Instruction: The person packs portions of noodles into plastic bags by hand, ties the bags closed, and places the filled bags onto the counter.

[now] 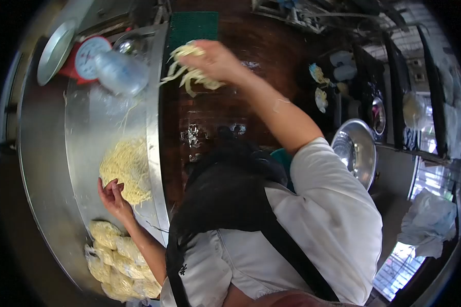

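Note:
A bunch of pale yellow noodles hangs from my right hand, which is raised beyond the metal counter's edge. My fingers are closed round the strands, and the ends dangle loose. On the counter lies a loose heap of noodles. My left hand is at the near edge of that heap, fingers curved and apart, holding nothing; whether it touches the strands I cannot tell. Below my left forearm, several clear bags of noodles are piled together.
At the counter's far end stand a red dial scale with a metal pan and a bundle of clear plastic bags. A green mat lies beyond the wet brown floor. To the right is a large metal bowl.

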### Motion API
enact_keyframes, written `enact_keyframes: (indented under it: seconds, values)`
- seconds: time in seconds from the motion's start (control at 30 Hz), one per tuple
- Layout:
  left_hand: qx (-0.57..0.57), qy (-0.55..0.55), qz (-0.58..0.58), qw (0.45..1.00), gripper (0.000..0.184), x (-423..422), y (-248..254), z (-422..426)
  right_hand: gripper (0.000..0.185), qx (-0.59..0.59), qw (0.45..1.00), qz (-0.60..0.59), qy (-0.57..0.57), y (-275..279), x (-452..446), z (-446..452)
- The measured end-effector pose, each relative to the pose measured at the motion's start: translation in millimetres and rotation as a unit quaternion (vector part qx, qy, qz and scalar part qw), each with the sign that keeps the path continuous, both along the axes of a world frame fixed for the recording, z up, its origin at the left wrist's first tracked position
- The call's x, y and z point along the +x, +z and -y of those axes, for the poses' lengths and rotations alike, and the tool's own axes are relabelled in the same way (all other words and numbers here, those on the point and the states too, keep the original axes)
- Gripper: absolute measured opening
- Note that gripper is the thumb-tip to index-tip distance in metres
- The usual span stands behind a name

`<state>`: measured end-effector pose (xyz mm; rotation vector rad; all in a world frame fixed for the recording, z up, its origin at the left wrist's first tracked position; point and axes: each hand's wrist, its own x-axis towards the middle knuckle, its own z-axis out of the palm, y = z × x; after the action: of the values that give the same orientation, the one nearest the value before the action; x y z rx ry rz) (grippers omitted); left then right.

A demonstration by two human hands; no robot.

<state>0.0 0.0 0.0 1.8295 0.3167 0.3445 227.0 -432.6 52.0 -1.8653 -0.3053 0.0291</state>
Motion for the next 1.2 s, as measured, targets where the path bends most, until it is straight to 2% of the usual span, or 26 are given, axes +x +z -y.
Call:
enact_keyframes:
  seconds: [0.07,0.1,0.17,0.23,0.3,0.37,0.43,0.47,0.53,0.57,0.6,0.63,0.73,0.83,0.9,0.93,0.97,1.03,1.13,1.17,1.2]
  values:
    - [0.037,-0.009,-0.003,0.999,0.053,21,11,-25,0.039,-0.001,0.996,-0.001,-0.092,28,-18,40]
    - [0.034,-0.016,-0.054,0.998,0.053,7,10,64,0.038,-0.015,0.987,-0.068,-0.142,38,-44,159]
    - [0.055,-0.021,-0.047,0.997,0.052,38,11,87,0.027,-0.056,0.964,-0.060,-0.252,33,-33,264]
    - [0.074,-0.028,-0.051,0.996,0.051,55,19,116,0.033,-0.082,0.936,-0.034,-0.341,31,-31,362]
    - [0.100,-0.044,-0.053,0.993,0.051,68,22,135,0.057,-0.240,0.884,0.030,-0.400,6,-23,477]
    - [0.116,-0.056,-0.061,0.990,0.052,77,31,154,0.071,-0.416,0.775,0.046,-0.473,-41,-12,596]
    - [0.128,-0.057,-0.071,0.988,0.053,86,45,172,0.075,-0.502,0.731,-0.078,-0.455,-80,-4,699]
    - [0.131,-0.055,-0.075,0.987,0.053,89,50,179,0.073,-0.556,0.708,-0.091,-0.426,-101,1,769]
    - [0.148,-0.054,-0.082,0.984,0.053,92,57,190,0.068,-0.591,0.654,-0.134,-0.452,-88,3,791]
    - [0.155,-0.053,-0.086,0.983,0.053,92,58,193,0.064,-0.572,0.625,-0.161,-0.507,-46,5,767]
    - [0.148,-0.056,-0.086,0.984,0.053,91,57,192,0.057,-0.589,0.617,-0.080,-0.517,-28,7,767]
    - [0.149,-0.051,-0.091,0.983,0.053,89,56,194,0.050,-0.600,0.605,0.001,-0.523,-17,12,767]
    - [0.148,-0.043,-0.097,0.983,0.052,85,51,194,0.039,-0.617,0.591,0.027,-0.520,14,34,765]
    - [0.147,-0.035,-0.097,0.984,0.052,81,43,193,0.038,-0.568,0.677,0.022,-0.468,20,57,761]
    - [0.146,-0.023,-0.106,0.983,0.052,76,43,198,0.036,-0.561,0.704,0.032,-0.435,1,88,775]
    - [0.148,-0.014,-0.104,0.983,0.052,73,38,195,0.035,-0.556,0.718,0.040,-0.417,8,99,751]
    - [0.130,-0.005,-0.100,0.986,0.051,68,34,190,0.034,-0.477,0.776,0.046,-0.410,3,108,719]
    - [0.131,0.046,-0.125,0.982,0.048,63,43,199,0.038,-0.463,0.840,0.111,-0.260,-12,144,640]
    - [0.105,0.074,-0.109,0.986,0.046,47,44,191,0.029,-0.278,0.949,0.062,-0.132,-20,161,427]
    - [0.142,0.089,-0.091,0.982,0.047,42,57,196,0.031,-0.169,0.982,0.060,-0.066,-43,167,361]
    - [0.134,0.110,-0.071,0.982,0.047,40,63,198,0.034,-0.109,0.994,0.001,-0.012,-20,150,275]
